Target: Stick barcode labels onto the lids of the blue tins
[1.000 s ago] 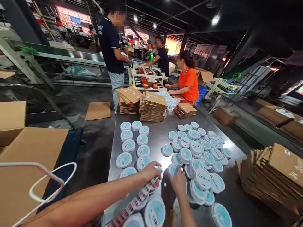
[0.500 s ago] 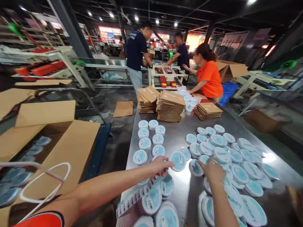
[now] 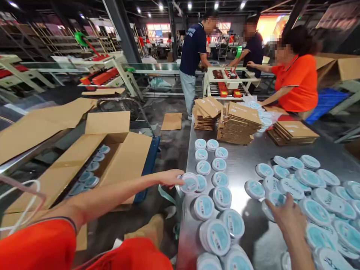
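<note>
My left hand (image 3: 172,178) is closed on the edge of a round, flat white container (image 3: 189,183) with a pale blue label. It holds this at the table's left edge, beside the last of two rows of similar containers (image 3: 221,179). Nearer to me, some containers (image 3: 215,237) are stacked. My right hand (image 3: 289,215) reaches over a loose heap of such containers (image 3: 314,210) on the right. Its thumb and fingers are spread and touch containers at the heap's near left side.
Stacks of folded brown cartons (image 3: 239,122) stand at the far end of the metal table (image 3: 242,161). An open carton (image 3: 132,161) holding containers is left of the table. Across the table, a person in an orange shirt (image 3: 298,84) leans in; two people in dark shirts work beside a machine (image 3: 225,84).
My view has turned left. My left hand has carried the round container from mid-table to the rows at the left edge. My right hand remains at the heap.
</note>
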Demonstrator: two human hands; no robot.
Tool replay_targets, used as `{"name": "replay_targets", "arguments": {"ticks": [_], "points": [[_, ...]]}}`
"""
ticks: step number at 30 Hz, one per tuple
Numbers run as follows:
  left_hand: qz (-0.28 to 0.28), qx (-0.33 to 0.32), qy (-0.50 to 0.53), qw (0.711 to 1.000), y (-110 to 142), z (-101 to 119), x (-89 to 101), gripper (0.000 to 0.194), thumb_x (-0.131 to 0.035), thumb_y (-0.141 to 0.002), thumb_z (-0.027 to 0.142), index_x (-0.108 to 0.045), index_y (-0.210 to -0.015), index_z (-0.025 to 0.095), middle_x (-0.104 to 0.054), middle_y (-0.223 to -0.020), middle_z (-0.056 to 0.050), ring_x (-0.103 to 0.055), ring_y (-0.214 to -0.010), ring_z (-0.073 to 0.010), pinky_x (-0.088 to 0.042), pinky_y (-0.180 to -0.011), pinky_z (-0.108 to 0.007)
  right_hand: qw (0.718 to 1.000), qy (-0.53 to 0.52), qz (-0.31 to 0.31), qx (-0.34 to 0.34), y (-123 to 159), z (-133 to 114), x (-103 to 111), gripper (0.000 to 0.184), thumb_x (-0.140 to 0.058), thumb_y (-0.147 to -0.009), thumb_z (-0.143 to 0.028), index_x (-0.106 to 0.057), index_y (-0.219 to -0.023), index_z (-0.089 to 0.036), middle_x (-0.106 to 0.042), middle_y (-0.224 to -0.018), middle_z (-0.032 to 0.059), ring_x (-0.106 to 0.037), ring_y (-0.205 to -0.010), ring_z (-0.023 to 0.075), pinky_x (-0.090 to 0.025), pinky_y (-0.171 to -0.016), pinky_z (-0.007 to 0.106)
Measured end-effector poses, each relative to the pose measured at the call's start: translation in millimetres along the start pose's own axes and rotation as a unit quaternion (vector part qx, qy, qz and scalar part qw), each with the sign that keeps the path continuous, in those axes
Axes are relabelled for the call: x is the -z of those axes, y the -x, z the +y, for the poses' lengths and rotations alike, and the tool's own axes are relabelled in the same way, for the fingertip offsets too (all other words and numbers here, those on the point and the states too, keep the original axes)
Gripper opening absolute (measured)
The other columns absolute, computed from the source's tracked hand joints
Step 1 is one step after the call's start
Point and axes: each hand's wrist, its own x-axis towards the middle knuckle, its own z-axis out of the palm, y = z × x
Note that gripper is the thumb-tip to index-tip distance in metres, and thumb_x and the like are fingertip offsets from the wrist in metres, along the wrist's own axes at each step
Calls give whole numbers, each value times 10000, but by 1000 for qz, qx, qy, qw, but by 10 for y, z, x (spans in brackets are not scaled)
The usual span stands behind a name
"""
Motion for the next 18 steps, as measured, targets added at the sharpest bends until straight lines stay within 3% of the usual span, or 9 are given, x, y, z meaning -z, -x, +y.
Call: {"name": "replay_targets", "arguments": {"ticks": [2, 4, 9, 13, 18], "points": [[-42, -11, -36, 998, -78, -48, 174, 257, -667, -768, 407, -564, -867, 193, -516, -507, 48, -482, -419, -133, -289, -392, -208, 999, -18, -26, 12, 222, -368, 77, 1022, -549, -757, -692, -369, -1528, -46, -583, -1332, 326, -565, -1245, 477, -434, -1014, 624], [-89, -28, -47, 995, -265, -39, 308, 220, -673, -753, 337, -588, -892, 189, -512, -496, 48, -471, -416, -137, -292, -395, -215, 996, -67, -54, 32, 522, -734, 102, 1032, -562, -763, -712, -345, -1546, -74, -561, -1403, 281, -540, -1292, 448, -443, -1040, 571], [-180, -64, -58, 980, -935, 80, 597, 503, -708, -741, 325, -588, -1201, 161, -520, -574, 67, -447, -436, -122, -297, -411, -211, 988, -113, -103, 25, 1422, -1452, -120, 928, -563, -849, -654, -271, -1581, -164, -518, -1473, 204, -510, -1331, 381, -451, -1060, 514], [-282, -100, -86, 950, -1374, 121, 738, 526, -739, -737, 392, -648, -1202, 162, -587, -698, 36, -447, -462, -99, -328, -433, -211, 993, -50, -88, -58, 1915, -1959, -359, 863, -540, -876, -650, -331, -1546, -149, -559, -1372, 227, -536, -1261, 394, -469, -1028, 517], [-387, -103, -81, 913, -1602, 98, 675, 571, -691, -756, 413, -676, -1272, 171, -619, -732, 21, -470, -480, -108, -344, -421, -213, 971, 63, -94, -211, 2042, -2494, -547, 882, -521, -888, -659, -368, -1506, -49, -539, -1329, 310, -555, -1224, 445, -470, -1001, 537]]}}
